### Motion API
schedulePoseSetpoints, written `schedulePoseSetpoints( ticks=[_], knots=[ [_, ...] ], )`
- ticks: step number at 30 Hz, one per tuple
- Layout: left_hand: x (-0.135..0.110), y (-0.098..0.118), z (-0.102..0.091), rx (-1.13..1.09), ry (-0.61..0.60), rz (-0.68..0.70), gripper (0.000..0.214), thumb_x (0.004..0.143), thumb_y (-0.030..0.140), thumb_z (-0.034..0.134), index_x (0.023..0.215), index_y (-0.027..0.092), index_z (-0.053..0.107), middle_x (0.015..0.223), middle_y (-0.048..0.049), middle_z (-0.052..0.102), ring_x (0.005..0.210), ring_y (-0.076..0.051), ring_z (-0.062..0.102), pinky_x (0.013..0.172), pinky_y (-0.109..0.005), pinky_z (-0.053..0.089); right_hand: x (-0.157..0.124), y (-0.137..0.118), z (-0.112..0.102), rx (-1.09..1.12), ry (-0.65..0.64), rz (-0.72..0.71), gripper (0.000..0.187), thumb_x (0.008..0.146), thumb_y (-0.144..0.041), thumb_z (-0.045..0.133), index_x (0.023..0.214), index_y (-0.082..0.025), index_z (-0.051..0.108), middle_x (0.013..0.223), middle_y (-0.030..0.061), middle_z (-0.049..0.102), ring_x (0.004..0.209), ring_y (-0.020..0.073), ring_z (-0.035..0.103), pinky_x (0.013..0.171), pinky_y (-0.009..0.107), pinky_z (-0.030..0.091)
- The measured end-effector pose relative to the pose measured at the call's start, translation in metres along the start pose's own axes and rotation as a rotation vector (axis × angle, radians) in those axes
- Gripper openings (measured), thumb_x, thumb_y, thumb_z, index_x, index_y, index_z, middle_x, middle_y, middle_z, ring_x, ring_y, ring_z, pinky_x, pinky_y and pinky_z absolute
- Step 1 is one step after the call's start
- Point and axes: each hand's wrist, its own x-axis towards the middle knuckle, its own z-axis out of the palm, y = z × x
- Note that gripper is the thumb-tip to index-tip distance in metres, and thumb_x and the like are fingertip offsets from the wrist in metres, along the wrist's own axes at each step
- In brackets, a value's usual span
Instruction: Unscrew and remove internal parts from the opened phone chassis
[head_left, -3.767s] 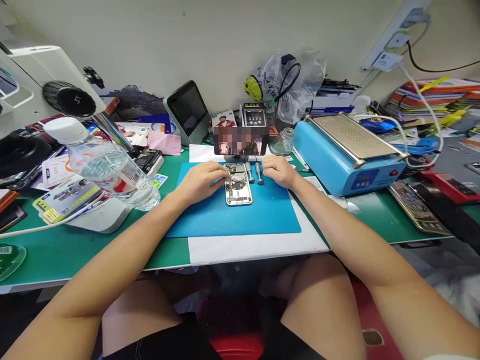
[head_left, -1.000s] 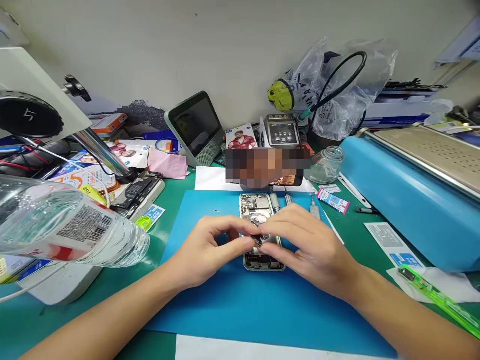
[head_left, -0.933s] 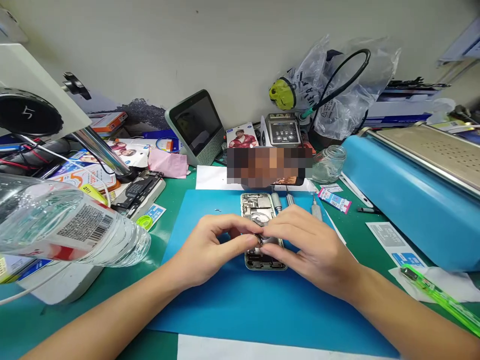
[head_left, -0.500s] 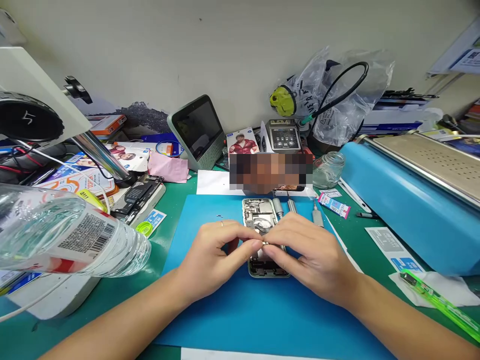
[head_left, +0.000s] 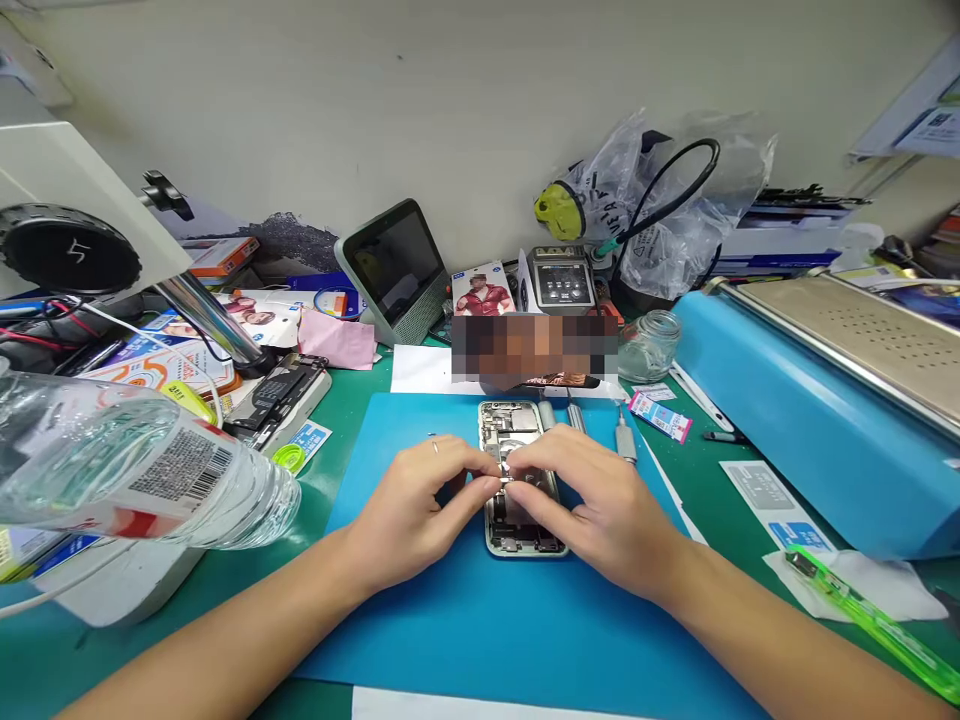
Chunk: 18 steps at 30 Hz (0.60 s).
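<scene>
An opened phone (head_left: 523, 530) lies on the blue mat (head_left: 450, 625), its inner parts exposed. Over its middle, my left hand (head_left: 427, 505) and my right hand (head_left: 600, 510) meet, thumbs and forefingers pinched. Between the fingertips is a small light metallic part (head_left: 505, 480), too small to identify, gripped from both sides. Part of the phone's right side is hidden by my right hand. Beyond that hand lie screwdrivers (head_left: 625, 440) on the mat's far side.
A clear water bottle (head_left: 172, 470) juts in from the left, below a microscope stand (head_left: 214, 310). A second opened phone (head_left: 277, 400) sits beyond it. To the right are a blue machine (head_left: 810, 400), a glass jar (head_left: 651, 345) and a green cutter knife (head_left: 870, 610).
Both hands have shifted slightly left within the picture, still pinching the small part above the phone. The fingertips are closer together. The whole view has also moved a little.
</scene>
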Motion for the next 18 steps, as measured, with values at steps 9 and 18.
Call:
schedulePoseSetpoints(
  ticks=[9, 18],
  knots=[
    [0.001, -0.002, 0.0, 0.023, 0.01, -0.026, 0.009, 0.098, 0.022, 0.058, 0.096, 0.019, 0.067, 0.083, 0.0003, 0.07, 0.075, -0.014, 0.061, 0.071, -0.026, 0.043, 0.0, 0.002, 0.004, 0.038, -0.048, -0.015, 0.011, 0.096, -0.016, 0.059, 0.103, -0.022, 0.064, 0.089, 0.0031, 0.073, 0.082, 0.0164, 0.067, 0.076, 0.03, 0.054],
    [0.001, 0.005, -0.01, 0.133, 0.046, -0.119, 0.012, 0.092, 0.018, 0.052, 0.099, 0.02, 0.062, 0.088, -0.0001, 0.068, 0.07, -0.014, 0.057, 0.068, -0.027, 0.042, 0.018, -0.009, -0.004, 0.27, -0.238, 0.482, 0.009, 0.096, -0.024, 0.058, 0.097, -0.023, 0.067, 0.076, -0.0018, 0.07, 0.064, 0.0131, 0.065, 0.055, 0.024, 0.049]
  ],
)
